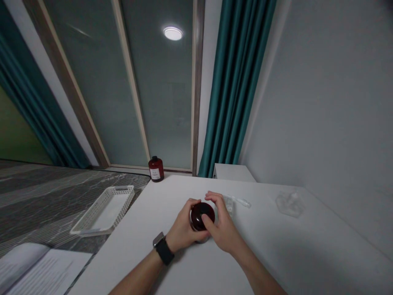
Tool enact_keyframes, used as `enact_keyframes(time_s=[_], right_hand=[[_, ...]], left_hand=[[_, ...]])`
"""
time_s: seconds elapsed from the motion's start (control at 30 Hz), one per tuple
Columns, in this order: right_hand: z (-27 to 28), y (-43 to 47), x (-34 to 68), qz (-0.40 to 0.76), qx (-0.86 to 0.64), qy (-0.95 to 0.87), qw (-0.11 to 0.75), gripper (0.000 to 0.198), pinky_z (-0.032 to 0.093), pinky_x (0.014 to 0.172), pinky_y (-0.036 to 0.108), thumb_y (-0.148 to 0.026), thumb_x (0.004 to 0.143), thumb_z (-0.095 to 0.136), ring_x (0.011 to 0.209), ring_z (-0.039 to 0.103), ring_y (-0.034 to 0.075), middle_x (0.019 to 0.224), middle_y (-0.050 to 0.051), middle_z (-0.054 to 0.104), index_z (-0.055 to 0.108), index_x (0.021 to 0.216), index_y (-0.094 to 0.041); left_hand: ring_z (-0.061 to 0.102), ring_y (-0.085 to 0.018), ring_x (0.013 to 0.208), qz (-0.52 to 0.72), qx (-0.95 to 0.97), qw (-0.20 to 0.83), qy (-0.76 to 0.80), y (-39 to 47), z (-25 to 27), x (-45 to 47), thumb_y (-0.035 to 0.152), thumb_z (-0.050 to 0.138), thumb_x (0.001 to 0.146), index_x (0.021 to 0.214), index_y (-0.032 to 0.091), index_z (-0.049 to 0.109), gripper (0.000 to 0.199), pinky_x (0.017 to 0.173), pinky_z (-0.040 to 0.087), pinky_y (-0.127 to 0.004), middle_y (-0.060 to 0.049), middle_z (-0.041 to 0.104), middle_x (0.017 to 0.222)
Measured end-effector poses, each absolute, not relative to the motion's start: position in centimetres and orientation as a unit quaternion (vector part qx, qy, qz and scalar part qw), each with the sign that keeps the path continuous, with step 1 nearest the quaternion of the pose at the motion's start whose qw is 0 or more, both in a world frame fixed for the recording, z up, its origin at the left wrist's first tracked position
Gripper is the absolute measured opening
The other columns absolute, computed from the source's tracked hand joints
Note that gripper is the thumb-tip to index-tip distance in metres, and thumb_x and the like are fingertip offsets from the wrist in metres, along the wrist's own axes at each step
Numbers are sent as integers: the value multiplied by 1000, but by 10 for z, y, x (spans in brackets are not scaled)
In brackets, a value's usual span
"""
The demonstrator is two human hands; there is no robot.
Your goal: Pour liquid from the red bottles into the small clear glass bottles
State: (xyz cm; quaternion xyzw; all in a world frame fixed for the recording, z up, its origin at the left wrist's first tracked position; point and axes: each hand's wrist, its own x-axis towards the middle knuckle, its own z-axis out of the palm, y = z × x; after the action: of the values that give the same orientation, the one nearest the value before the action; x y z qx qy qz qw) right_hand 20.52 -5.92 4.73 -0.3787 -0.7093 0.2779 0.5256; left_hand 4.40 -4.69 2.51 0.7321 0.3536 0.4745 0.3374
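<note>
A dark red, glossy bottle (196,217) with a blackish top is between my hands above the white table (184,270). My left hand (186,227) wraps round its left side and lower front, with a black-banded watch (163,248) on the wrist. At the top right of the bottle, my right hand (222,225) lays its thumb on the dark top while its other fingers curve along the far right side. Just behind the right hand, a clear plastic piece (229,204) is partly hidden. Close to it lies a clear, slim plastic tool (242,202), too blurred to name.
Another dark red bottle (156,170) with a white label stands at the table's far left corner. Crumpled clear plastic (289,203) lies to the right. Left of the table are a white basket (125,213) and an open book (52,272). A white cabinet (235,172) stands behind.
</note>
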Motion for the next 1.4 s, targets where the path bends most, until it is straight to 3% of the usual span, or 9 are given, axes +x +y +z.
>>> enact_keyframes(time_s=[0.1, 0.23, 0.33, 0.43, 0.53, 0.67, 1.13, 1.3, 1.4], right_hand=[[46, -58, 203, 278, -392, -711, 514, 26, 31, 112, 47, -17, 79, 60, 131, 41, 28, 123, 8, 49, 57, 103, -25], [47, -56, 205, 301, -378, -728, 487, 32, 33, 111, 46, -21, 83, 60, 131, 41, 27, 129, 8, 45, 59, 114, -28], [47, -55, 207, 291, -385, -704, 521, 30, 32, 111, 48, -22, 81, 63, 131, 40, 28, 123, 7, 47, 57, 110, -27], [48, -54, 210, 300, -375, -721, 499, 23, 30, 112, 47, -25, 85, 59, 131, 40, 27, 122, 7, 47, 60, 108, -28], [48, -54, 211, 322, -360, -730, 484, 30, 32, 111, 45, -27, 86, 59, 130, 42, 26, 124, 7, 47, 59, 115, -29], [47, -54, 208, 331, -364, -699, 519, 29, 35, 110, 46, -25, 81, 63, 131, 41, 27, 118, 6, 49, 56, 109, -28], [47, -55, 210, 336, -343, -725, 494, 36, 34, 112, 45, -32, 89, 57, 130, 42, 25, 130, 8, 46, 55, 125, -28], [42, -54, 206, 328, -342, -714, 515, 30, 35, 112, 45, -31, 88, 59, 130, 42, 26, 124, 8, 50, 57, 118, -27], [41, -54, 206, 346, -344, -705, 514, 39, 35, 111, 44, -31, 89, 57, 128, 46, 25, 129, 9, 48, 50, 127, -28]], left_hand=[[56, -26, 104, 474, 736, 338, 346, -47, 27, 45, 22, 79, 63, 119, 19, 45, 65, 93, 45, -41, -7, 55, 114], [58, -26, 104, 474, 731, 354, 341, -48, 30, 45, 20, 77, 64, 117, 19, 46, 62, 93, 46, -41, -7, 57, 113], [58, -27, 105, 472, 724, 347, 363, -49, 30, 44, 20, 79, 60, 117, 19, 45, 66, 93, 46, -41, -7, 57, 114], [58, -27, 106, 467, 724, 356, 362, -48, 29, 44, 18, 78, 60, 117, 19, 47, 65, 94, 47, -41, -6, 58, 114], [58, -26, 105, 466, 727, 356, 358, -47, 27, 43, 19, 78, 62, 118, 20, 47, 64, 94, 47, -41, -6, 59, 114], [59, -27, 104, 468, 727, 348, 363, -47, 27, 43, 21, 79, 62, 119, 20, 45, 66, 94, 47, -42, -6, 59, 114], [58, -27, 107, 466, 725, 353, 364, -46, 28, 43, 19, 77, 65, 120, 20, 45, 64, 95, 47, -43, -7, 59, 116], [59, -27, 108, 467, 722, 357, 364, -47, 28, 43, 19, 76, 65, 120, 20, 46, 62, 94, 48, -42, -7, 59, 116], [58, -28, 108, 466, 721, 355, 370, -47, 28, 43, 18, 76, 64, 121, 19, 45, 65, 95, 47, -42, -7, 58, 117]])
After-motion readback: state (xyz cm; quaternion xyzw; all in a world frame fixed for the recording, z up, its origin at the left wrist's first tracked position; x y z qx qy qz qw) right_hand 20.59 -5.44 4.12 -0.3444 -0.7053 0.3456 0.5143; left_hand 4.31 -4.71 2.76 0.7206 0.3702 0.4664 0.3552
